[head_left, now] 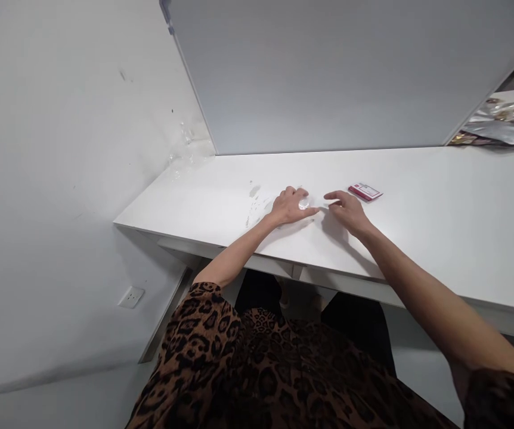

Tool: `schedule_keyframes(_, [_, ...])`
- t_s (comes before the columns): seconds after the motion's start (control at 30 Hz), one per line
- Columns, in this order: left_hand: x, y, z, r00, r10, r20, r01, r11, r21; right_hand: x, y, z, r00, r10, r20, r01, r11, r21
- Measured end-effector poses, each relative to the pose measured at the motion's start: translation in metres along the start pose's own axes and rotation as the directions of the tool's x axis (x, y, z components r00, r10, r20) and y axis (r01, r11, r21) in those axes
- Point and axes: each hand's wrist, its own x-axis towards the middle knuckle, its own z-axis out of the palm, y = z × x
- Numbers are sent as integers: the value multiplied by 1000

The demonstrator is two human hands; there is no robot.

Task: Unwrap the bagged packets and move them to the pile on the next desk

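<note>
My left hand (289, 205) rests low over the white table, its thumb and fingers curved around a small round clear thing (304, 204). That thing has a shiny, whitish face, and its exact kind does not show. Just to the right is my right hand (347, 211), its index finger and thumb apart and pointing toward the left hand. No object shows between the right fingers. A pack of cards or labels with red edges and a white top (365, 191) lies beyond the right hand, apart from it.
The white table (418, 226) meets a wall on the left and a tall grey panel (328, 77) behind. Greyish marks spot its surface near the left hand. Clear plastic scraps (185, 146) cling at the left corner. Shiny packets (507, 122) lie beyond the panel at right.
</note>
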Motion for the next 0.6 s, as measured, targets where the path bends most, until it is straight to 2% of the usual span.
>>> schedule_keyframes(0.07, [4, 5, 3, 997, -27, 67, 21, 996, 81, 18, -4, 1, 999, -34, -18, 33, 997, -64])
schedule_keyframes(0.13, [5, 6, 6, 997, -58, 56, 53, 995, 90, 29, -6, 0, 994, -88, -70, 73, 978, -195])
schedule_keyframes(0.2, [4, 3, 9, 996, -85, 28, 84, 995, 49, 34, 0, -6, 985, -113, -133, 59, 933, -355])
schedule_keyframes(0.3, [9, -7, 14, 991, -130, -37, 126, 987, -102, 34, 21, -21, 987, 13, -163, -92, 869, -486])
schedule_keyframes(0.37, [17, -13, 16, 982, -178, -61, 152, 943, -295, 33, 37, -32, 980, 133, -146, -189, 842, -506])
schedule_keyframes(0.4, [22, -14, 18, 976, -210, -53, 169, 891, -421, 33, 42, -36, 976, 169, -139, -217, 835, -506])
schedule_keyframes(0.47, [33, -13, 20, 963, -270, -3, 197, 708, -678, 33, 45, -41, 976, 157, -151, -212, 842, -496])
schedule_keyframes(0.53, [44, -8, 22, 953, -296, 59, 200, 475, -857, 33, 40, -41, 981, 52, -189, -134, 879, -457])
schedule_keyframes(0.6, [53, 0, 25, 951, -291, 106, 192, 287, -939, 33, 31, -36, 976, -50, -211, -26, 940, -340])
